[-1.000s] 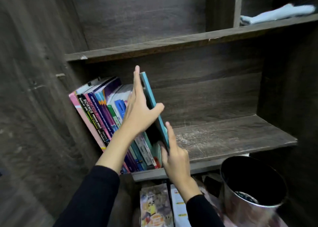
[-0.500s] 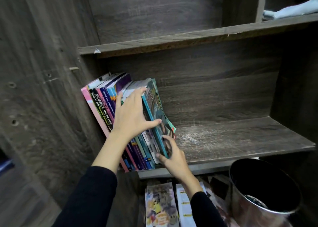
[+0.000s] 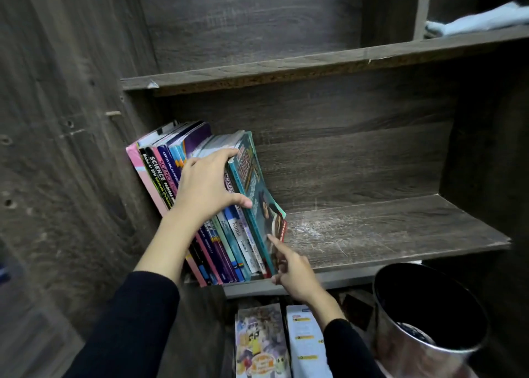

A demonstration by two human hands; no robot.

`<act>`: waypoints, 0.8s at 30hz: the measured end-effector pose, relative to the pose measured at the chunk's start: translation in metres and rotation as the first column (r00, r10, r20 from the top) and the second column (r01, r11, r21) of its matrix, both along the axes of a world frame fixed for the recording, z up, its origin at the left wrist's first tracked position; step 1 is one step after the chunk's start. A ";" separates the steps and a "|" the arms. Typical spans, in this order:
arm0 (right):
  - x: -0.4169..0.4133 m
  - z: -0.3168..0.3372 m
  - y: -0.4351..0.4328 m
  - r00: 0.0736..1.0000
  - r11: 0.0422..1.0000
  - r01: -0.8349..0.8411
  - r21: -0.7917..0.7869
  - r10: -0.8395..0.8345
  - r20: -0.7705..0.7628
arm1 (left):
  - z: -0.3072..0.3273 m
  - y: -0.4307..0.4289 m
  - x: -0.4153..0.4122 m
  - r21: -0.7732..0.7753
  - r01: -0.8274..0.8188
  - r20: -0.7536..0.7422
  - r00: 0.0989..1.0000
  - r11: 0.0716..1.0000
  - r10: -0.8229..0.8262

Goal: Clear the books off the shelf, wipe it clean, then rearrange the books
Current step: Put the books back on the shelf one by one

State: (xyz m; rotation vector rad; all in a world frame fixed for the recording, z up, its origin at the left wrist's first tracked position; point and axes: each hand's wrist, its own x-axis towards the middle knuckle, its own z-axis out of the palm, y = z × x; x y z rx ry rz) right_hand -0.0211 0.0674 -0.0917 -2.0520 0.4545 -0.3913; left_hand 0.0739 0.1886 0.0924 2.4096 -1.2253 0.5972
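A row of books [image 3: 160, 171] leans left against the side wall of the dark wooden shelf [image 3: 386, 228]. The rightmost one is a teal book [image 3: 252, 183] with a picture cover, tilted against the others. My left hand [image 3: 209, 185] lies spread over the spines, fingertips at the top edge of the teal book and thumb against its spine. Lower down, my right hand [image 3: 294, 268] touches the teal book's cover near its bottom corner with a straight index finger, the other fingers curled. The shelf's right part is bare and scratched.
A pale blue cloth [image 3: 481, 19] lies on the upper shelf at the far right. A shiny metal bin [image 3: 429, 320] stands below the shelf at the right. Two more books, one colourful [image 3: 260, 340] and one white [image 3: 306, 346], lie beneath the shelf edge.
The teal book went from held upright to leaning in the row as its last book. My left hand spread over the spines; my right hand slid to the book's lower corner.
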 end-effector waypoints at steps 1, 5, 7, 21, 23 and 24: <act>0.001 0.000 0.000 1.000 1.000 0.014 -0.001 -0.014 0.009 | -0.002 -0.001 0.001 -0.014 -0.005 0.008 1.000 1.000 0.005; 0.004 0.001 0.000 0.998 0.999 0.042 0.031 -0.044 0.050 | -0.009 -0.005 0.002 -0.074 -0.020 0.033 0.999 0.997 0.023; 0.007 -0.002 0.001 0.996 0.997 0.066 0.040 -0.068 0.059 | -0.011 -0.007 0.001 -0.084 -0.034 0.048 0.998 0.996 0.038; 0.014 0.005 0.019 0.993 0.958 0.095 -0.272 -0.074 0.088 | -0.031 0.031 0.016 -0.022 -0.184 0.367 0.913 0.983 0.179; 0.016 0.004 0.019 0.992 0.954 0.102 -0.281 -0.077 0.100 | -0.032 0.029 0.018 -0.011 -0.205 0.373 0.907 0.979 0.194; 0.016 0.003 0.020 0.992 0.955 0.101 -0.278 -0.075 0.105 | -0.033 0.027 0.018 -0.024 -0.211 0.364 0.909 0.977 0.205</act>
